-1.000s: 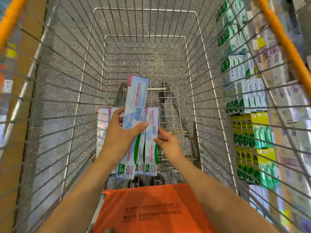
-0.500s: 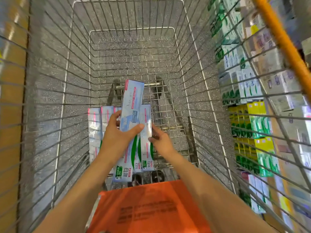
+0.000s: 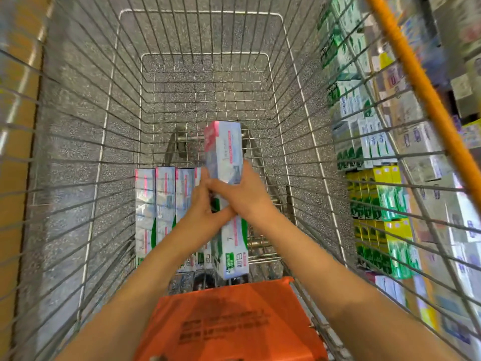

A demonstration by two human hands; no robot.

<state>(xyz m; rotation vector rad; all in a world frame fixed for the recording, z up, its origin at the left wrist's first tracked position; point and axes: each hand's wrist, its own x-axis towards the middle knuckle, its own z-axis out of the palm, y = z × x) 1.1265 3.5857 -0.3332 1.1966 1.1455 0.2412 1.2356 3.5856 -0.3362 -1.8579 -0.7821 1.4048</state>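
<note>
In the head view, a long toothpaste box is gripped at its middle by the left hand and the right hand. Both hands' fingers are curled round it. The box is held at the right end of a row of boxes in the wire cart.

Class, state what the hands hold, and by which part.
A long toothpaste box, held round its middle by the left hand and the right hand.

Long pale-blue toothpaste box, pink and green print, gripped mid-length, tilted lengthwise, beside matching boxes.
</note>
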